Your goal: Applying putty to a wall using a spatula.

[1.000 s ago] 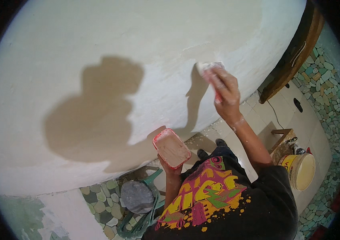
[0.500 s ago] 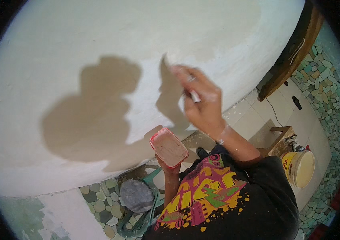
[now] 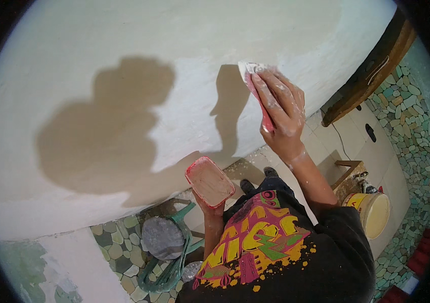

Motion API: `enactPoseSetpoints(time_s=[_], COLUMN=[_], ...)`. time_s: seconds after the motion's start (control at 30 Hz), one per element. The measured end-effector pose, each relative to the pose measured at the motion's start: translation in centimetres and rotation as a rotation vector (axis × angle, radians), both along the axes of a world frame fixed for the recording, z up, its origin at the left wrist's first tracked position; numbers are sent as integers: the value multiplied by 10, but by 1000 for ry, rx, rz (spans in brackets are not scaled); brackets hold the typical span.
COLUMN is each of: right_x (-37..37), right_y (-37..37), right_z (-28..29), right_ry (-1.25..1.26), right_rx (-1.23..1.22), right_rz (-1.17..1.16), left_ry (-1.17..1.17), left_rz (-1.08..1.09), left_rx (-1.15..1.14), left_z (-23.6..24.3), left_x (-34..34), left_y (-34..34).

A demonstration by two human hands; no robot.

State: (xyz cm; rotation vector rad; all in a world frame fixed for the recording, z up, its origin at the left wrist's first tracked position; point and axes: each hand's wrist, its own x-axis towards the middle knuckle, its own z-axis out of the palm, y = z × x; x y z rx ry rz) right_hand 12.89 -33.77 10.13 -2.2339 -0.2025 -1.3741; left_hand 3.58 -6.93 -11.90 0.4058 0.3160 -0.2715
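My right hand [image 3: 283, 103], dusted with white, grips a red-handled scraper [image 3: 265, 121] with a white-smeared blade, raised at the pale plastered wall [image 3: 184, 30]. Whether the blade touches the wall I cannot tell. Below and to the left, my left hand [image 3: 210, 209] holds a red-rimmed plastic container [image 3: 209, 179] of beige paste, its fingers partly hidden under it. Shadows of my head, hands and tool fall on the wall.
Below left are a green plastic chair [image 3: 184, 214] and grey round object [image 3: 162, 238]. Right are a wooden stool [image 3: 349, 179], yellow-white bucket [image 3: 376, 217], dark sandal [image 3: 370, 132], cable [image 3: 342, 144] and curved wooden beam [image 3: 336, 113]. My feet stand on pale tiles [image 3: 316, 141].
My right hand with the scraper moved left and blurred half a second ago, then swung back right and higher. The container in my left hand appears slightly farther left and higher in view.
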Motion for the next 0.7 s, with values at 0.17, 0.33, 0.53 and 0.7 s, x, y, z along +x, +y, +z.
enactPoseSetpoints(time_s=[0.17, 0.33, 0.53, 0.7], right_x=[31, 1, 5, 19], right_y=[-4, 3, -5, 28], right_z=[-51, -84, -42, -12], right_ry=[26, 243, 75, -7], right_rx=[-256, -101, 629, 695], right_rz=[-121, -6, 112, 218], left_ry=[-19, -25, -69, -60], left_rz=[5, -7, -1, -16], left_rx=[-12, -117, -67, -75], left_z=[-17, -7, -6, -1], left_x=[-2, 4, 2, 0], left_y=[16, 20, 23, 16])
